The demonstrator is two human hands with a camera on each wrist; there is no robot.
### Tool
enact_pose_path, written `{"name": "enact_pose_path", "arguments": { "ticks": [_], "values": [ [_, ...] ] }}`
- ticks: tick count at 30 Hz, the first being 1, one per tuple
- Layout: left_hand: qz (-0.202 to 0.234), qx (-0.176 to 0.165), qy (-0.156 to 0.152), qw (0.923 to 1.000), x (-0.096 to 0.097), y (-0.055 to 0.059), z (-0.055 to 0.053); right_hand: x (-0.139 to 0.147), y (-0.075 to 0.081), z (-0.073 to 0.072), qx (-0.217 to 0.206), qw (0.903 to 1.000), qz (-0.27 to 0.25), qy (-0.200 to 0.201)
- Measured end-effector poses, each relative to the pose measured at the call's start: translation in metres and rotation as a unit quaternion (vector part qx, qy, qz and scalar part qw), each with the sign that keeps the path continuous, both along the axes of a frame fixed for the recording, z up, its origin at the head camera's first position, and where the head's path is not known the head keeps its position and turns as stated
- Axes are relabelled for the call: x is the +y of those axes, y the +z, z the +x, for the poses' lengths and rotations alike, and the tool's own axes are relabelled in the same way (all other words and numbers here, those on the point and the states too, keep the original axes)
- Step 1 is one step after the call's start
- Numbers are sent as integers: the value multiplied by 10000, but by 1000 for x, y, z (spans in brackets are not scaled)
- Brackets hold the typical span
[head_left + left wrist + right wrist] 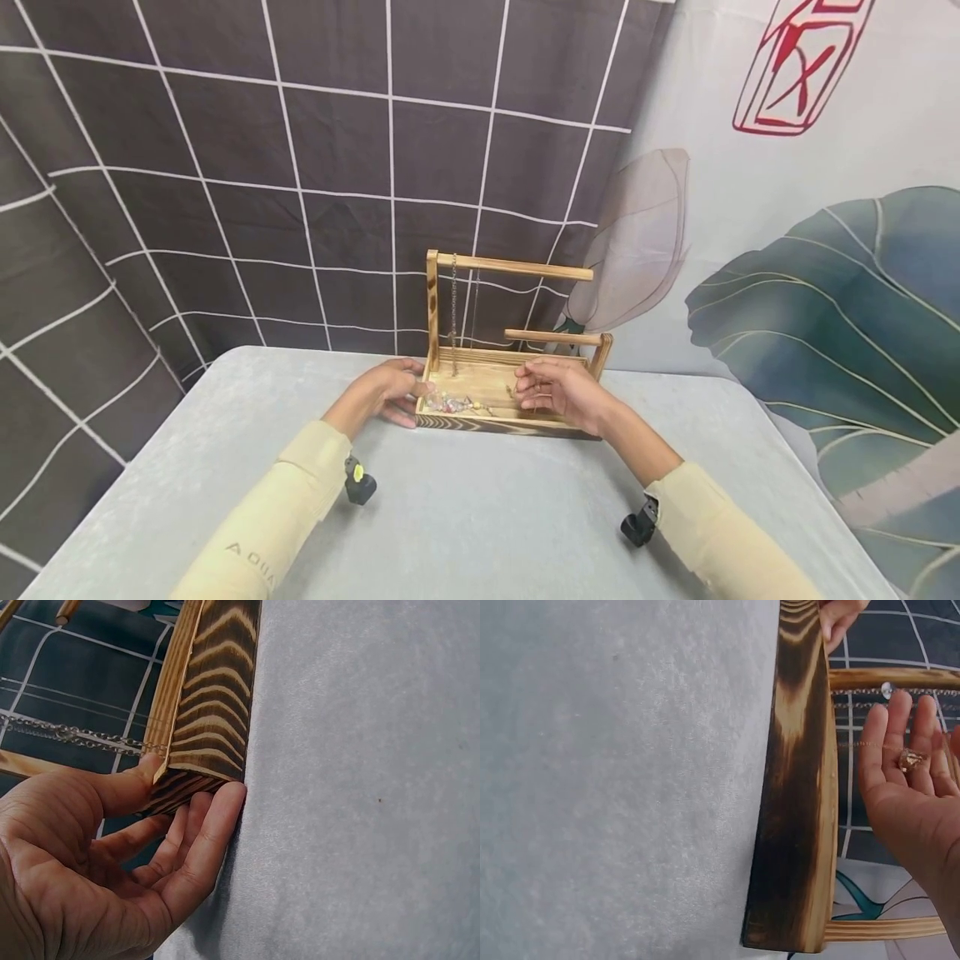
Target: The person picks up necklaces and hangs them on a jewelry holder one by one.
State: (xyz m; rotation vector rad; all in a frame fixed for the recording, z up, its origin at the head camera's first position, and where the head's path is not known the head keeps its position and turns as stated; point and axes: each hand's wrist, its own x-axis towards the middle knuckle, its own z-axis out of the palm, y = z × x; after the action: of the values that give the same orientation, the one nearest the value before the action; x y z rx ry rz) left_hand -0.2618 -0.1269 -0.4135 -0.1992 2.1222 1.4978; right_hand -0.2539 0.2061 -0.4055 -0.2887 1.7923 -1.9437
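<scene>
A: What step is in hand at the wooden stand (510, 424)?

B: Sorting or hanging jewellery, I'd judge. At the stand's left end, the left hand (386, 390) grips the tray corner between thumb and fingers, apparently to steady it. Over the stand's middle, an amber-toned pendant (910, 760) on a fine chain lies against the right hand's fingers.

A: And that right hand (562, 390)?

B: Above the stand's right half, palm turned inward, fingers loosely curved. I cannot tell whether its thumb pinches the chain.

A: What would the next move call for?

B: A light, sure fingertip hold on that chain, I think, with the stand kept still.

A: Anything in the way?

B: In the stand's left front corner sits a small heap of beaded jewellery (453, 406). Just behind it, chains (454, 317) hang from the stand's upper bar (517, 267); a trailing pendant could snag there. At the stand's right, the lower bar (555, 337) juts in behind the right hand, leaving it less room to back away.
</scene>
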Motion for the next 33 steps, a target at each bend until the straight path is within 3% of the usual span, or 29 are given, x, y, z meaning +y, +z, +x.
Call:
{"name": "enact_pose_path", "arguments": {
  "ticks": [6, 14, 21, 33],
  "values": [
    [2, 30, 4, 10000, -2, 1, -1, 2, 8, 5, 599, 9979, -64, -232],
    [23, 71, 11, 10000, -1, 0, -1, 2, 11, 6, 1339, 9881, 277, -706],
    [41, 69, 4, 10000, -2, -2, 0, -2, 17, 7, 1494, 9841, 44, -957],
    [29, 29, -77, 10000, -2, 0, -2, -5, 42, 8, 1465, 9858, -145, -805]
  ]
}}
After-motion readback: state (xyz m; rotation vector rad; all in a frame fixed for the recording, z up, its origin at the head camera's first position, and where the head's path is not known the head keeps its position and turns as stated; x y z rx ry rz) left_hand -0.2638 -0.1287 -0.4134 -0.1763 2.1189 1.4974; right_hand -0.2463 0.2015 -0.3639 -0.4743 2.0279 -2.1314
